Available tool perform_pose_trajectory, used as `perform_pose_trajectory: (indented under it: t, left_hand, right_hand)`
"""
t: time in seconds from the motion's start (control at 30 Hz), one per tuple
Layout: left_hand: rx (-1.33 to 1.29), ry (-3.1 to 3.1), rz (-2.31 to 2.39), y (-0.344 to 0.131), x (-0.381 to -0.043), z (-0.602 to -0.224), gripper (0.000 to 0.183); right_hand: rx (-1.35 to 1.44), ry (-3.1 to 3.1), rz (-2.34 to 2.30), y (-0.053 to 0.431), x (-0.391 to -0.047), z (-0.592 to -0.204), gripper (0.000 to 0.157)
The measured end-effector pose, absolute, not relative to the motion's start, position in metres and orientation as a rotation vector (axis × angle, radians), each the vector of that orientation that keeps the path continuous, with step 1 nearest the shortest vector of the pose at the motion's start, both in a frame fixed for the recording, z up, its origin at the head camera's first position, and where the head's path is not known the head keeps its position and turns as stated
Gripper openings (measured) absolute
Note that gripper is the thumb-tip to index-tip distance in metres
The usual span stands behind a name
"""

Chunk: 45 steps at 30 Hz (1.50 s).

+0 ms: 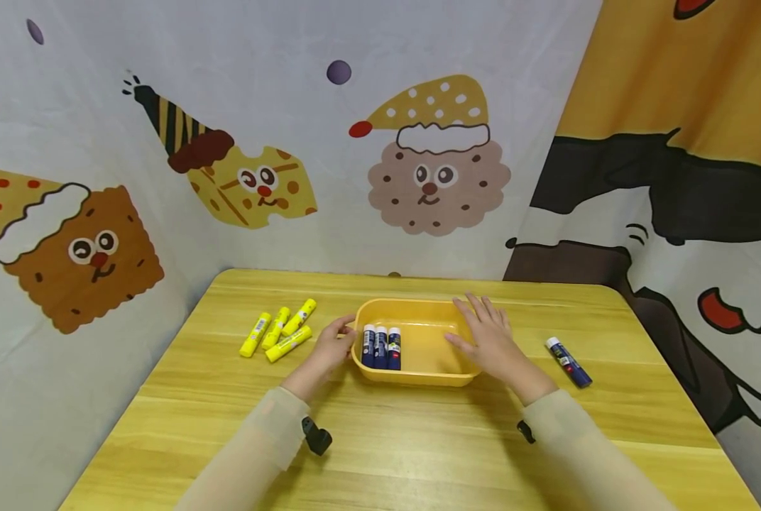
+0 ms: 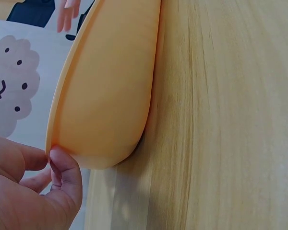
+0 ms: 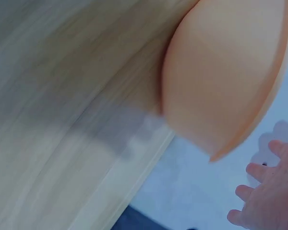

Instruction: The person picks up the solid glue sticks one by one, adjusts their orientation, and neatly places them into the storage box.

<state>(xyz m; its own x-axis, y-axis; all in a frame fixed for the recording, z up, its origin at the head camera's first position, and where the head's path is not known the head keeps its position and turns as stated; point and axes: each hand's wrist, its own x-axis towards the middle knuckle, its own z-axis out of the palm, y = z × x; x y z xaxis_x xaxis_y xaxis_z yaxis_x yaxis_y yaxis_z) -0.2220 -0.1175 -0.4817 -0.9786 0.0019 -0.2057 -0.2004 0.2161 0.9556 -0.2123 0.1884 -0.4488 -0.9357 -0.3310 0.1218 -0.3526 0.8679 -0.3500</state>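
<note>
My left hand pinches the rim of a yellow plastic tray at its left end, thumb and finger meeting on the edge. In the left wrist view the tray's side rises from the tabletop beside that hand. Three blue glue sticks with white caps stand side by side in the left part of the tray. Over the tray's right end, my right hand is spread with its fingers extended. In the right wrist view this hand shows straight, separated fingers near the tray's rim.
Right of the tray, another blue glue stick lies on the wooden table. Several yellow tubes lie loosely grouped to the left. A cartoon-printed cloth hangs behind the table's far edge.
</note>
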Motion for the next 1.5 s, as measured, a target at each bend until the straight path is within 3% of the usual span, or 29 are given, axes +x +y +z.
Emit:
perform_pose_trajectory:
  t: [0.23,0.9,1.5]
  left_hand:
    - [-0.194,2.305,1.863,-0.119,-0.224,-0.484,0.041]
    - [-0.219,2.32,1.817,-0.118,-0.224,-0.482,0.041]
    - [-0.217,2.328,1.816,-0.118,-0.223,-0.482,0.04]
  right_hand:
    - [0.494,-2.97,0.584,0.221,-0.212,-0.453,0.081]
    - [0.262,-2.993,0.622,0.306,-0.194,-0.468,0.077]
    - [0.148,-3.127,0.497,0.347,-0.19,-0.484,0.081]
